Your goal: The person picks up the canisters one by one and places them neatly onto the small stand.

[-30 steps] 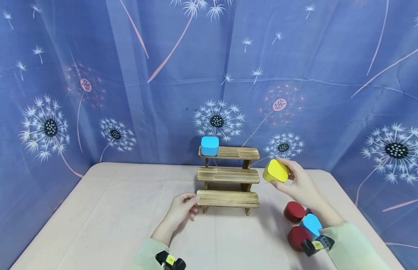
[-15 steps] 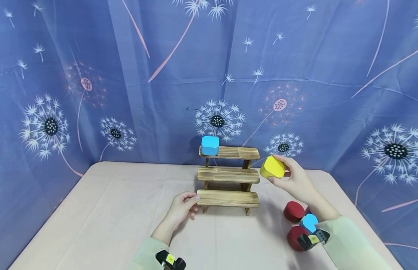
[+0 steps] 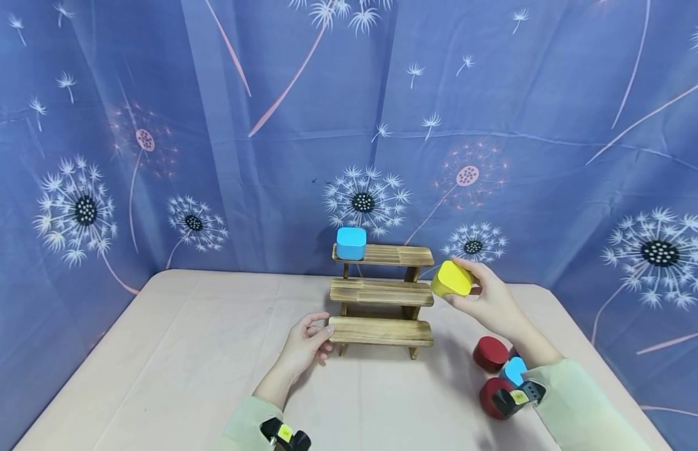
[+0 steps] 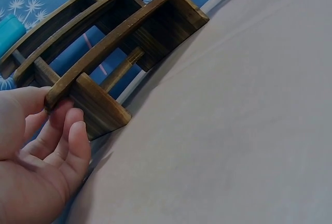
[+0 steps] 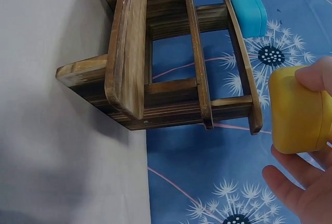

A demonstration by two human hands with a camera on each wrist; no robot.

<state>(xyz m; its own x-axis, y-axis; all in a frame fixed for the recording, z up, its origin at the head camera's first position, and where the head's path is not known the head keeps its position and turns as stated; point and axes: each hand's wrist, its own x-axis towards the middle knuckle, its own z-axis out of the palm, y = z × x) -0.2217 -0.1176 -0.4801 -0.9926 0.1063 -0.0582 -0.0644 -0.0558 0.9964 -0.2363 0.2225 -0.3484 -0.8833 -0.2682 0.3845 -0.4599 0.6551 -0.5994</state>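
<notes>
Right hand (image 3: 491, 302) raised above the tabletop (image 3: 174, 351), fingers and thumb curled round a yellow block (image 3: 452, 279): smooth, matte, rounded at the corners, tipped on a slant. Held in the air just beside the right end of the middle step of a small wooden stair-step shelf (image 3: 381, 292), apart from the wood as seen from the right wrist. Three slatted tiers of scorched brown timber, grain plainly showing, on slim round posts and flat side legs.

Left hand (image 3: 305, 346) low at the shelf's left end, thumb on the end of the bottom plank, loosely curled fingers (image 4: 66, 140) under that plank's end, steadying it rather than closed round it.

On the left end of the top tier, a light blue block (image 3: 350, 243), square with rounded edges, upright. On the tabletop to the right of the shelf, beneath the right forearm, two dark red round pieces (image 3: 491, 352) and a second light blue piece (image 3: 514, 371), partly hidden by a pale green sleeve (image 3: 574, 407) and a black wrist strap.

Tabletop under a plain pinkish cloth, faintly creased. Behind, a blue curtain (image 3: 157, 125) printed with white and pink dandelion heads, hanging in soft folds.
</notes>
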